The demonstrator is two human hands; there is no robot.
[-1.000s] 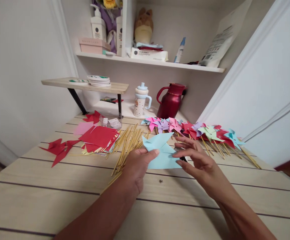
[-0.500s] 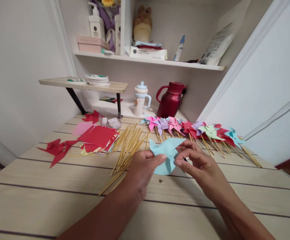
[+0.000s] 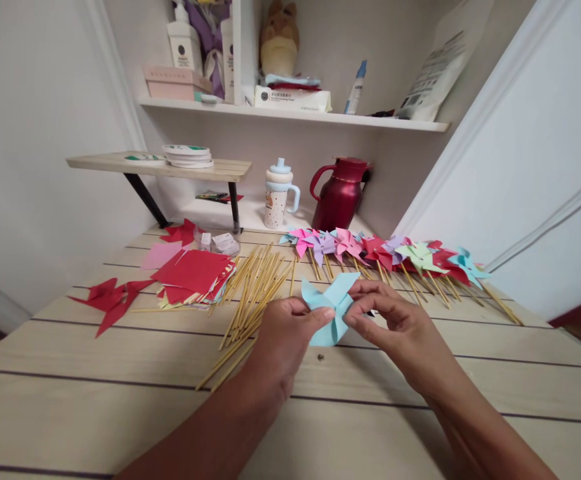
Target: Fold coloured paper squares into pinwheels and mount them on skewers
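Both forearms enter from the bottom edge and meet at frame centre, just above the wooden table (image 3: pixel 95 407). Left hand (image 3: pixel 283 340): thumb and fingers pinched shut on the left edge of a light-blue paper piece (image 3: pixel 331 308). Right hand (image 3: pixel 403 330): thumb and forefinger closed on the same paper's right side, other fingers loosely curled behind. The paper is partly folded, points sticking up and to the left, held just off the tabletop between the two hands. A small dark dot (image 3: pixel 321 357) sits on the table right below it.

Left of centre, beside the left hand: a loose spread of bamboo sticks (image 3: pixel 250 293), fanned toward the back. Further left, a stack of red paper squares (image 3: pixel 193 275) over yellow and other sheets; a pink sheet (image 3: pixel 161 255) behind it. At the left edge of the pile, cut red paper shapes (image 3: pixel 110 300) lie flat.

Right of centre, beyond the right hand: a row of finished pinwheels (image 3: pixel 385 253) in pink, purple, red, green and blue, sticks pointing toward the near right.

Back of the table: a sippy cup (image 3: pixel 280 197) and a dark red thermos jug (image 3: pixel 340 193), close together. Upper left, a small raised wooden shelf (image 3: pixel 220 170) carrying stacked round tape rolls (image 3: pixel 187 155). Top of frame, a white wall shelf (image 3: pixel 295 117) with bottles, a pink box (image 3: pixel 175 81) and a plush toy (image 3: pixel 279 47).
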